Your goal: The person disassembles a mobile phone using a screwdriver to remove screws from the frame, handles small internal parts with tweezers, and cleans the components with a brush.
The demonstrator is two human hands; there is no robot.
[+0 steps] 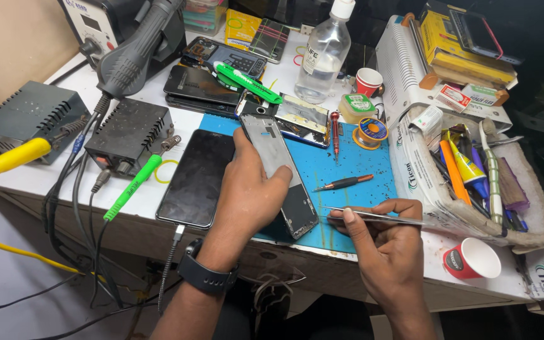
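- Tweezers (373, 216) pinched flat between thumb and fingers of our right hand (382, 252), tip pointing left, just short of the lower end of the phone frame (281, 173).
- Frame lies tilted on the blue work mat (347, 167), near the front edge of the bench; our left hand (247, 189) wraps over it from the left side, thumb across the bare metal, fingers closed around the edge.
- We judge the step in hand to be working at the lower end of the frame with the tweezer tip. We cannot tell what the tip is after: too small to see.
- We should hold the left hand's clamp firm so the frame does not pivot on the mat when the tip presses in.
- Best to bring the tweezers in low and nearly flat, and rest the right wrist on the bench edge for steadiness.
- Hazards close by: the dark phone (198, 177) with its cable plugged in, lying just left of our left hand, and the red-tipped screwdriver (344, 182) loose on the mat above the tweezers.
- Paper cup (472, 258) stands near our right elbow side; a wide sweep could tip it.
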